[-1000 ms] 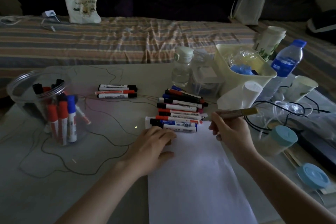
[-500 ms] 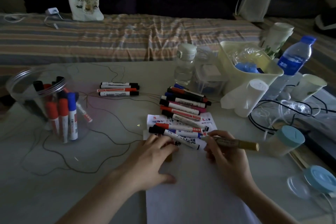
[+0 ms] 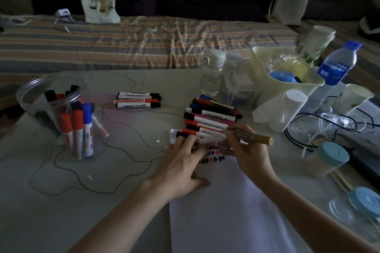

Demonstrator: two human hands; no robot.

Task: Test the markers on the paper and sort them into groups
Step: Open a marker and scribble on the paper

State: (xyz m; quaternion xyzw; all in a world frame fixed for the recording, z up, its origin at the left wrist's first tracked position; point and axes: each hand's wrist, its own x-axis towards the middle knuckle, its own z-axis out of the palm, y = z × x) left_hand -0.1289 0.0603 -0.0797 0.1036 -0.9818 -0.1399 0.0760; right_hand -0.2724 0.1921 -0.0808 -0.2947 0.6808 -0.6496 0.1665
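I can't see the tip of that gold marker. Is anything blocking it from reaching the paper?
Partly. The right hand holds the gold marker over the paper's far end, where the left hand's fingers and the nearest markers of the pile crowd the sheet. The bare paper nearer the person is unobstructed.

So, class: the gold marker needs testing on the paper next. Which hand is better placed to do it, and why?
The right hand. It already grips the gold marker just above the paper, near the earlier test marks. The left hand lies flat, pinning the sheet.
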